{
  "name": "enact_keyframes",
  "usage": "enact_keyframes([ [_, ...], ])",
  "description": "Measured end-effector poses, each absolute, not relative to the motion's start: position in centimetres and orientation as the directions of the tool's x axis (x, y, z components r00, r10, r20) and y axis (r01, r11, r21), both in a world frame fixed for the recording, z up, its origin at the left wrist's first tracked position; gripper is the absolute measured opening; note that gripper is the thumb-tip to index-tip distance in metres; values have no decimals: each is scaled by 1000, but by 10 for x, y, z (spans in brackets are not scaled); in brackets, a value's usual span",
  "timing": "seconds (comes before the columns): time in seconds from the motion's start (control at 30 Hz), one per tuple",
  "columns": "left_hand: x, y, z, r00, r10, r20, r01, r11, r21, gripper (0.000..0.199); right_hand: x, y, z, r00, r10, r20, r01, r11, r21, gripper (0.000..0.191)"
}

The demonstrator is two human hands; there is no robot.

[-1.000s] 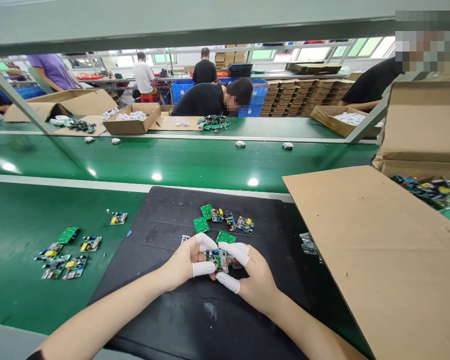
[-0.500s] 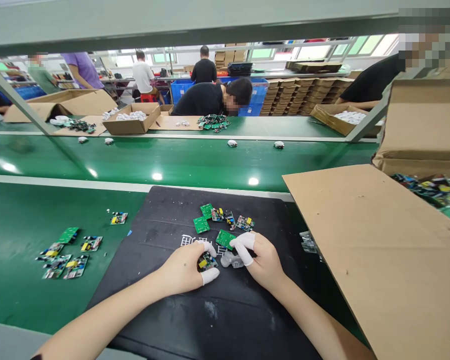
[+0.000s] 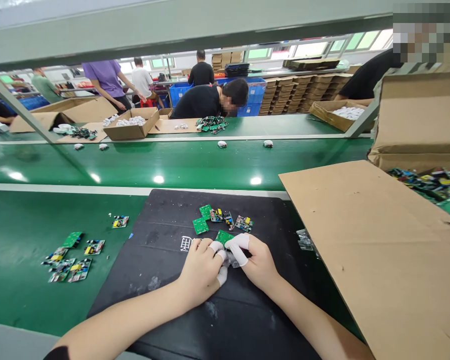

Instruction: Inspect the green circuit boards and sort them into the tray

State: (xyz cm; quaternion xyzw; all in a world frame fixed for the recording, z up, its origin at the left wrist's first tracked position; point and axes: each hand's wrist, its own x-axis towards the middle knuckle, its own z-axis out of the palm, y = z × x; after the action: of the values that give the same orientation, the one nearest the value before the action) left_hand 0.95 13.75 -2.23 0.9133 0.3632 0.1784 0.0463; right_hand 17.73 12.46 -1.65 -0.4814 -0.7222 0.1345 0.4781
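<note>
My left hand [image 3: 202, 270], with white finger cots on its fingertips, is closed beside a grey lump [image 3: 233, 260] on the black mat [image 3: 165, 300]; what its fingers hold is hidden. My right hand [image 3: 257, 260], also in finger cots, is pinched at the near edge of a green circuit board [image 3: 224, 237], above the grey lump. Whatever lies between its fingertips is too small to make out. Just beyond are two green-side-up boards [image 3: 200, 226] and some with components facing up [image 3: 244, 223].
Several circuit boards [image 3: 79, 270] lie on the green surface at left. A cardboard sheet [image 3: 378, 250] slants along the right, beside a box of boards [image 3: 435, 182]. White-topped pieces [image 3: 222, 144] sit on the green belt [image 3: 195, 165]. People work beyond it.
My left hand has moved right and closed in toward the grey lump, and the board that was between its fingers no longer shows. My right hand has barely moved. The view has shifted slightly.
</note>
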Motion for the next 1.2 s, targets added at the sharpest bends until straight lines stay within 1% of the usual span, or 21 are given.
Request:
enact_keyframes([
  [0.07,11,138,-22,664,696,274,661,-718,219,2,177,124,-17,-96,809,580,562,525,-639,21],
  [0.17,-1,149,-9,707,687,168,625,-718,307,8,179,125,-16,-150,764,628,581,582,-569,19],
  [0.2,-8,155,-3,746,655,120,587,-732,347,13,181,126,-16,-183,745,642,594,604,-531,18],
  [0.27,-26,167,8,823,567,44,500,-758,418,31,185,127,-13,-279,702,656,631,649,-426,16],
  [0.33,-42,178,16,876,482,11,429,-790,438,44,189,128,-10,-412,675,612,667,681,-302,14],
  [0.37,-48,182,19,892,451,1,405,-802,439,46,190,127,-9,-475,673,566,679,690,-250,13],
  [0.47,-55,188,19,907,422,-22,391,-818,422,41,191,125,-5,-599,693,402,696,698,-167,8],
  [0.53,-54,187,18,902,431,-27,404,-820,406,35,189,123,-4,-630,697,341,706,698,-123,8],
  [0.63,-51,185,18,898,440,-24,414,-825,385,30,185,121,-8,-643,695,321,726,687,-31,5],
  [0.7,-50,183,19,896,444,-23,419,-826,377,29,182,120,-11,-623,704,340,748,664,-4,3],
  [0.77,-49,181,21,890,456,-15,428,-822,376,28,179,119,-15,-576,718,391,774,633,-24,10],
  [0.87,-49,180,21,877,480,0,444,-812,379,29,175,119,-19,-496,718,488,787,609,-97,18],
  [1.03,-50,181,16,877,481,-7,446,-808,385,29,170,118,-21,-426,717,552,784,597,-170,17],
  [1.1,-50,182,14,879,477,-20,447,-809,382,29,169,118,-21,-377,736,562,765,590,-260,15],
  [1.2,-49,182,12,866,498,-36,476,-801,362,26,168,119,-20,-318,764,562,692,592,-412,14],
])
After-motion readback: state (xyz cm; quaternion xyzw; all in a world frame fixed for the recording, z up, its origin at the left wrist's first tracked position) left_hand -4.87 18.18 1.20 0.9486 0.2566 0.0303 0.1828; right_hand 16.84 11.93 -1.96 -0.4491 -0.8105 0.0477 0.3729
